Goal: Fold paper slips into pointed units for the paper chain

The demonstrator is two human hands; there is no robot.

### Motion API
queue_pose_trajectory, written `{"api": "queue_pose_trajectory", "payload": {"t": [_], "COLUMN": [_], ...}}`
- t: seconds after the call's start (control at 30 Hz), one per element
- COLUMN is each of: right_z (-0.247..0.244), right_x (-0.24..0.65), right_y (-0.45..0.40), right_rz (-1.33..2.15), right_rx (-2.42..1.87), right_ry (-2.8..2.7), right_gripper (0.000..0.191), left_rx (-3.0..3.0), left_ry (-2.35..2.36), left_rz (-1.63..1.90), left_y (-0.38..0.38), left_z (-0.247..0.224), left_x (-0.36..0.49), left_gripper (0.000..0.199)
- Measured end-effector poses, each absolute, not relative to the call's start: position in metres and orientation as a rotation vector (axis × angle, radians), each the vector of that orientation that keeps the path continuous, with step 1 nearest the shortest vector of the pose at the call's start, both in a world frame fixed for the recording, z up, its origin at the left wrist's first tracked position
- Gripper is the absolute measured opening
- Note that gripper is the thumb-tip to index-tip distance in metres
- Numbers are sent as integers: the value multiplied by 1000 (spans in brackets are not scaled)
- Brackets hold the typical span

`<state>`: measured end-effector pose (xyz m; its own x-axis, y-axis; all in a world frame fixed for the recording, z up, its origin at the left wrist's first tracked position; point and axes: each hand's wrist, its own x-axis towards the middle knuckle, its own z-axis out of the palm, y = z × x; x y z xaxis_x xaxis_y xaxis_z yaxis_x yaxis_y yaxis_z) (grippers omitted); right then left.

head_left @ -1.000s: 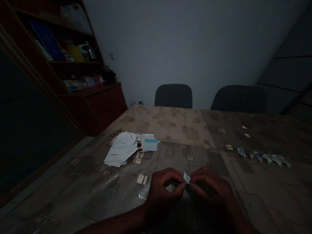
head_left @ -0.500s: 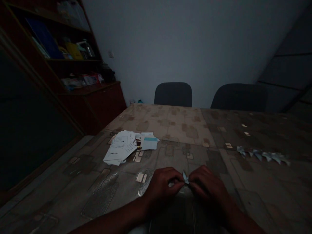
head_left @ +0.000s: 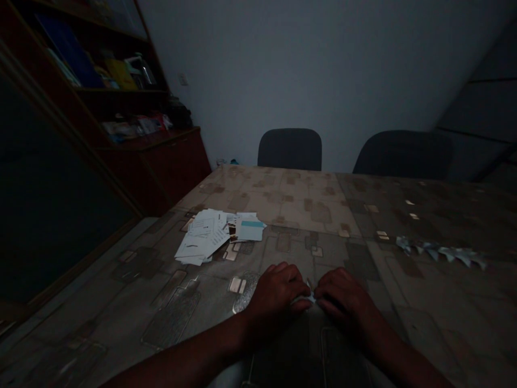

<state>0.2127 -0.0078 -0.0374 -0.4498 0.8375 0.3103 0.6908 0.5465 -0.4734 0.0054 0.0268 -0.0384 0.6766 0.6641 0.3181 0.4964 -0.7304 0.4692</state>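
Note:
A small piece of folded whitish paper [head_left: 311, 297] sits between my two hands, close to the table's near edge. My left hand [head_left: 278, 296] pinches its left part between thumb and fingers. On the other side, the fingertips of my right hand [head_left: 343, 299] are closed on its right end. Most of the paper is hidden by the fingers. Beyond my left hand lies a loose pile of white printed papers [head_left: 202, 237], with a blue-banded card [head_left: 251, 229] at its right. Several folded paper pieces [head_left: 442, 252] form a row at the right.
A patterned cloth covers the table [head_left: 283, 202]. Two dark chairs [head_left: 290, 150] [head_left: 404, 153] stand at the far side, before a pale wall. A reddish cabinet [head_left: 175, 164] with filled shelves is at the left.
My left hand's fingers have closed further over the folded paper, covering more of it. The view has tilted slightly, so the table and chairs appear a little higher.

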Motion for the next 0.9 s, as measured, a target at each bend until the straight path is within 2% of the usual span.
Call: {"api": "queue_pose_trajectory", "payload": {"t": [0.33,0.47,0.9], "right_z": [-37,-37,-30], "right_x": [214,212,202], "right_y": [-6,-7,-6], "right_rz": [385,341,392], "right_rx": [-1256,-1281,-1545], "right_ry": [-2305,-2303,-2189], "right_gripper": [8,12,10], "left_rx": [2691,2700,2333], "left_ry": [936,964,1154], "left_rz": [584,560,599], "left_y": [27,25,22], "left_z": [-35,-33,-27], "left_x": [8,11,17], "left_gripper": [16,14,8]}}
